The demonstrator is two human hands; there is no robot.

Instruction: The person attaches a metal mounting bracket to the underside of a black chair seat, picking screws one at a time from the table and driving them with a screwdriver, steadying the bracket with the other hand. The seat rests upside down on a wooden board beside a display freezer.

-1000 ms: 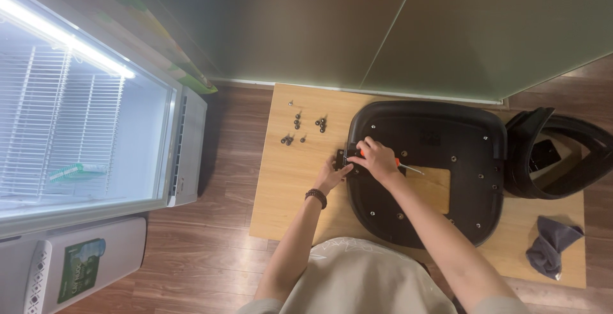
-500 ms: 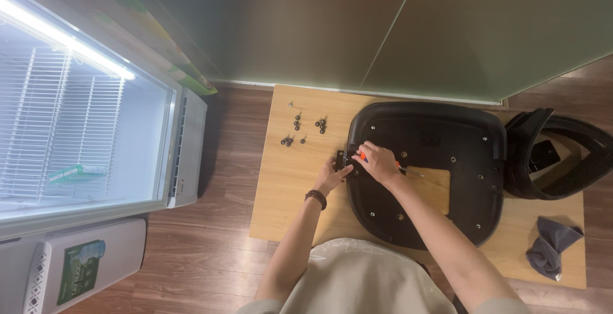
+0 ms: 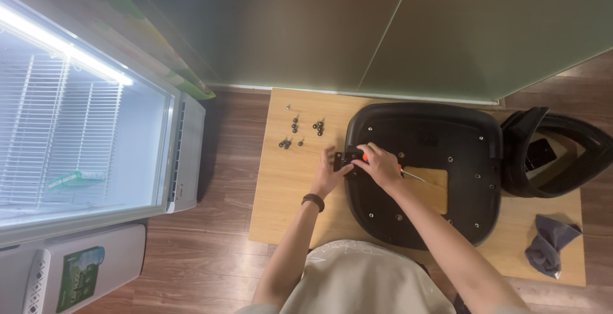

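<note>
Pressing a small black bracket (image 3: 348, 158) against the black seat shell's (image 3: 440, 135) near-left edge, left hand (image 3: 332, 173) grip closed around it, right hand (image 3: 382, 166) grip wrapped on an orange-handled screwdriver (image 3: 408, 173) (tip resting rightward), loose screws (image 3: 300, 132) just beyond the left hand on the desk (image 3: 287, 186).

Both hands (image 3: 357, 166) on bracket (image 3: 347, 157), black seat (image 3: 440, 135) edge

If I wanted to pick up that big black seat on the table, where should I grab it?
Probably by the rim of the black seat pan, one hand on each long side. It lies flat on the wooden table, wide and shallow, so its curved edge gives fingers something to hook under. The right edge sits close to the black curved part, so coming from front and back looks easier.
</note>
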